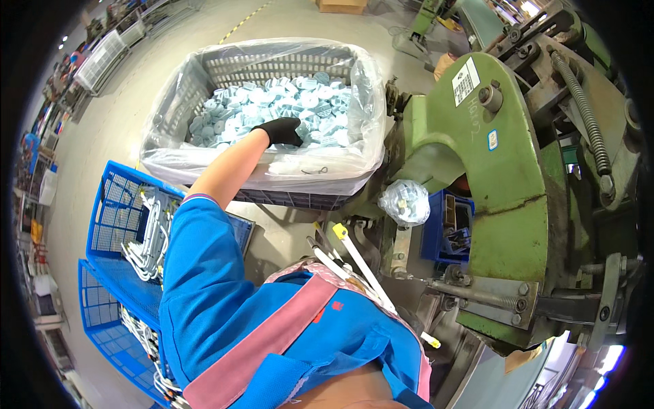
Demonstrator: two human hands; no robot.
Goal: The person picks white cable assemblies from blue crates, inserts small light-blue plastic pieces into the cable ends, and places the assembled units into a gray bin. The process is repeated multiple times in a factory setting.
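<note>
My left hand (pixel 281 131) wears a black glove and reaches over the near rim of a large crate (pixel 364 88) lined with clear plastic. It touches a heap of small pale-blue round plastic parts (pixel 255 102) filling the crate. Thumb and fingers are apart, with parts against them; I make out nothing held, though the fingertips are partly hidden. My right hand is out of sight. White rods with yellow ends (pixel 361 262) stand close against my body, just below the crate.
A big green press machine (pixel 504 198) stands close on the right, with a plastic-wrapped round piece (pixel 404 202) on its near side. Blue baskets (pixel 112 218) with white-grey wire parts (pixel 153 235) sit at lower left. A blue bin (pixel 436 235) lies beneath the machine.
</note>
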